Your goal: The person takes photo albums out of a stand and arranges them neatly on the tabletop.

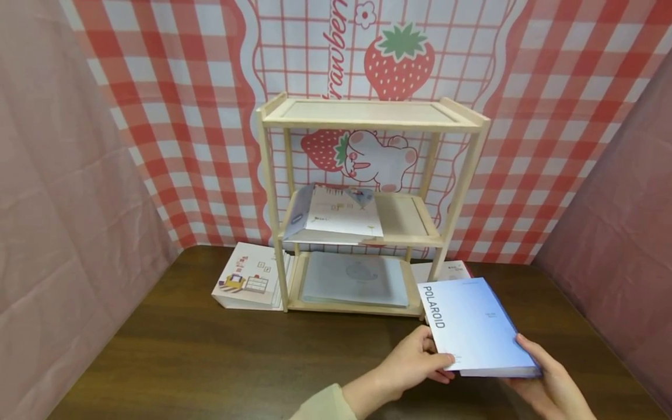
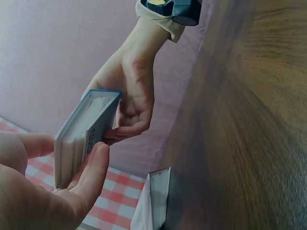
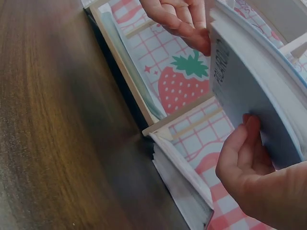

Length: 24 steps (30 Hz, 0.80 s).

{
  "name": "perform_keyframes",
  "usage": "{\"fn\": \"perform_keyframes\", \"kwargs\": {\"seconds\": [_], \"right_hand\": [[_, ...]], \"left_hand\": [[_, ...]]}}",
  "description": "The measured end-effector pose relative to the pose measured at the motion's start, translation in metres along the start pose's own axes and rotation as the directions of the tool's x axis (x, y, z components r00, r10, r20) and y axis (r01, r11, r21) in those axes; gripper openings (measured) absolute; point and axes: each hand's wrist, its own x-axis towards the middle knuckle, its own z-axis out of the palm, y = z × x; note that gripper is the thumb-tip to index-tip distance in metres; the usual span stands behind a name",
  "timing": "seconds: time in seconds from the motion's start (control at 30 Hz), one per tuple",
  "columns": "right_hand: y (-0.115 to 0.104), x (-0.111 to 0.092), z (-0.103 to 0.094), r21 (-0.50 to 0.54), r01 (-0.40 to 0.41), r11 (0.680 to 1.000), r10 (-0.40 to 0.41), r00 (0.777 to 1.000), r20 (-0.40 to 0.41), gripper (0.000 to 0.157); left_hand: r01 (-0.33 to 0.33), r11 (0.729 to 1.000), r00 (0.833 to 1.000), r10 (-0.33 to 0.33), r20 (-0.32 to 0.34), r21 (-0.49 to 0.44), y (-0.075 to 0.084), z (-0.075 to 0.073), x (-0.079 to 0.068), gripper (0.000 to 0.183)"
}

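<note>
One album, clasped by left grip and right grip.
Upturned lettering ran toward the left grip; long axis unclear.

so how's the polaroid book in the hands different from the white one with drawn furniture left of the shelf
The POLAROID book fades from white to blue and bears large lettering; the white book has coloured furniture drawings.
The POLAROID book is held in the left hand and right hand; the white book lies on the table, untouched.
Both look thick and closed.
</note>
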Motion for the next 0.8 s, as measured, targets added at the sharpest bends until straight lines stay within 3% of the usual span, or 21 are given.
{"fn": "perform_keyframes", "kwargs": {"seconds": [0.07,0.23,0.47,0.67,0.8], "right_hand": [[0.001,0.0,-0.003,0.053,0.003,0.999,-0.005,0.999,0.048,0.062],[0.005,-0.005,-0.009,0.207,0.02,0.978,-0.032,0.998,0.057,0.067],[0.023,-0.004,-0.019,0.464,0.092,0.881,-0.173,0.976,0.135,0.072],[0.035,0.004,-0.022,0.527,0.174,0.832,-0.304,0.937,0.17,0.07],[0.034,0.006,-0.021,0.531,0.225,0.817,-0.354,0.923,0.153,0.068]], "left_hand": [[-0.004,0.999,1.0,0.005,0.023,-0.034,-0.002,0.002,0.001,0.03],[-0.021,0.996,0.999,0.024,0.038,-0.084,-0.007,0.005,0.003,0.036],[-0.026,0.992,0.999,0.023,-0.027,-0.127,-0.014,0.014,0.007,0.036],[-0.009,0.99,0.997,-0.001,-0.073,-0.142,-0.022,0.025,0.011,0.04],[-0.008,0.989,0.994,-0.008,-0.113,-0.145,-0.023,0.032,0.014,0.04]]}}
